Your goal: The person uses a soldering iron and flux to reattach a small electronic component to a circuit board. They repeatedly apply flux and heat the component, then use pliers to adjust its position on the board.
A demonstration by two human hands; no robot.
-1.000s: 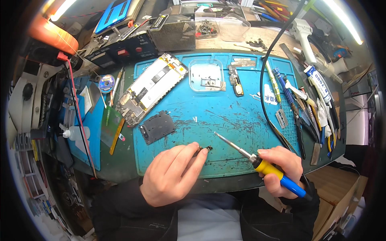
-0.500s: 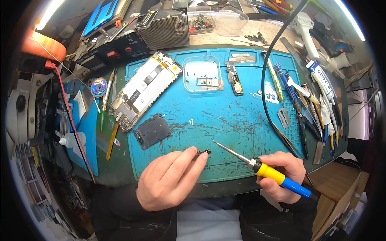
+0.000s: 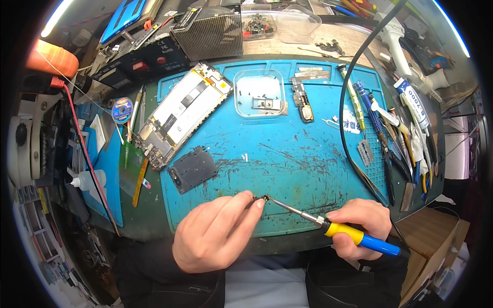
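Between the fingertips of my left hand (image 3: 215, 231) is a small dark electronic part (image 3: 264, 197), mostly covered by the fingers. My right hand (image 3: 362, 228) grips a soldering iron (image 3: 349, 233) by its yellow and blue handle. The iron's thin metal tip points left and meets the right end of the small part. Beyond my left hand, a dark flat cover plate (image 3: 192, 169) lies on the blue work mat (image 3: 287, 154). An opened phone (image 3: 179, 115) with its battery and boards exposed rests behind the plate.
A clear plastic dish (image 3: 259, 92) holds small screws and a metal piece. Beside it lies a narrow phone module (image 3: 302, 100). A black cable (image 3: 343, 123) crosses the mat's right side, near tweezers, pliers and a glue tube (image 3: 412, 105). A solder spool (image 3: 122, 110) sits at left.
The soldering iron's tip has moved down and left onto the small part. My left hand keeps its pinch in nearly the same place. The whole view has shifted slightly.
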